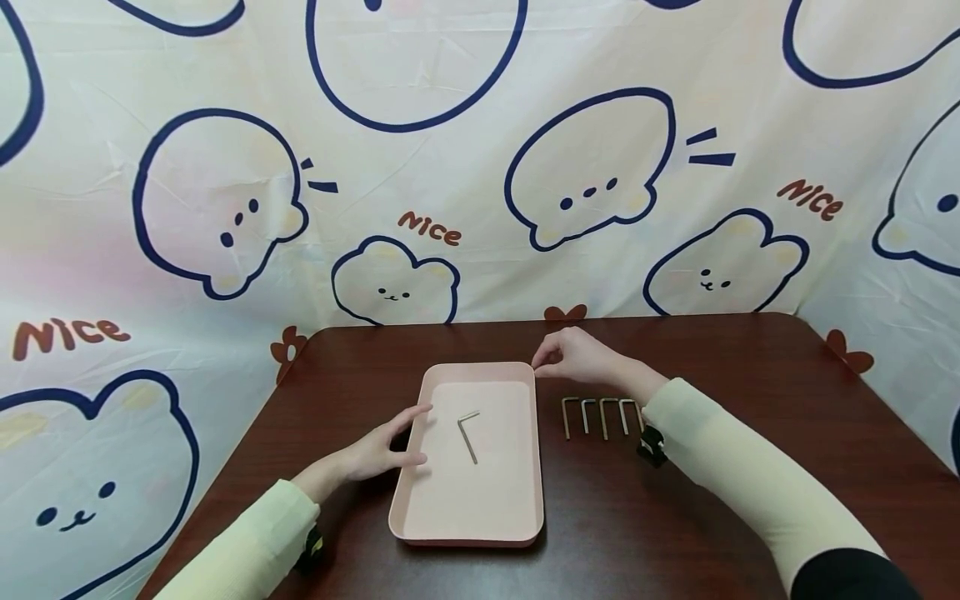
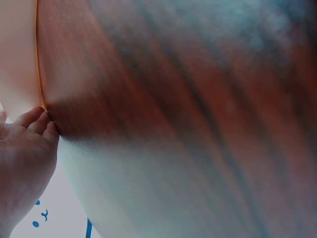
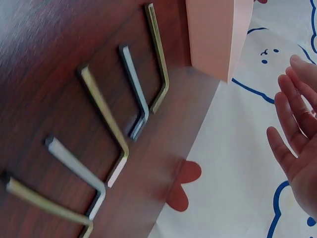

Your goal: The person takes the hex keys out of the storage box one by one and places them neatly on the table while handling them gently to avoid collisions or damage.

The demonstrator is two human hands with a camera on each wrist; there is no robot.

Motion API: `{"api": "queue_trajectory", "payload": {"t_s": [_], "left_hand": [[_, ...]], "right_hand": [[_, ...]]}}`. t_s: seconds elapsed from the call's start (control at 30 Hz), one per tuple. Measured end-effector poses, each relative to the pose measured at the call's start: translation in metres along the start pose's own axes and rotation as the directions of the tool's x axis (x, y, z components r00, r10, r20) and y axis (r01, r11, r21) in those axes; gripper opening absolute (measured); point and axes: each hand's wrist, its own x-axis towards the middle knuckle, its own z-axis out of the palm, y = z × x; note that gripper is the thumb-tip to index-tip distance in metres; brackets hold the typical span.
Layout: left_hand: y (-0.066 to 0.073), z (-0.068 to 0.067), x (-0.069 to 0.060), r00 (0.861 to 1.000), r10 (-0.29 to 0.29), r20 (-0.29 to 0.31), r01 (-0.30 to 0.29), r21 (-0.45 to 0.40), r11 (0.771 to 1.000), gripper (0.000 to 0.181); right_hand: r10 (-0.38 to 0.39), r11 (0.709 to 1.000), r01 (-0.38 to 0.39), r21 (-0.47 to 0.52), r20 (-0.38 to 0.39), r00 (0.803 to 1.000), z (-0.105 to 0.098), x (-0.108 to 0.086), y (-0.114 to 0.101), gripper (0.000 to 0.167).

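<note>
A pale pink tray [image 1: 487, 517] lies on the table, with one brass-coloured hex key [image 1: 467, 440] inside it. At its left side, my left hand [image 1: 375, 450] holds the rim, thumb and index finger spread over the edge. In the left wrist view, other fingers [image 2: 42, 121] of that hand rest against the tray's outer wall [image 2: 20, 54]. Beside the tray's far right corner is my right hand [image 1: 577, 357]. The right wrist view shows that hand [image 3: 299, 124] with loosely bent fingers and nothing in them, apart from the tray [image 3: 210, 34].
Several L-shaped hex keys, brass and silver by turns, lie in a row right of the tray; a brass key [image 1: 566, 419] is nearest it. The right forearm [image 1: 735, 467] passes close by the row's right end. A printed cloth [image 1: 480, 183] hangs behind the brown table [image 1: 637, 517].
</note>
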Motion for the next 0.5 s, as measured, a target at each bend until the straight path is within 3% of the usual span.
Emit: {"api": "queue_trajectory", "payload": {"t_s": [0.5], "left_hand": [[0.000,0.001,0.000,1.000,0.022,0.002,-0.022,0.003,1.000,0.077]], "right_hand": [[-0.006,0.999,0.005,0.047,0.031,1.000,0.026,0.014,-0.011,0.010]]}}
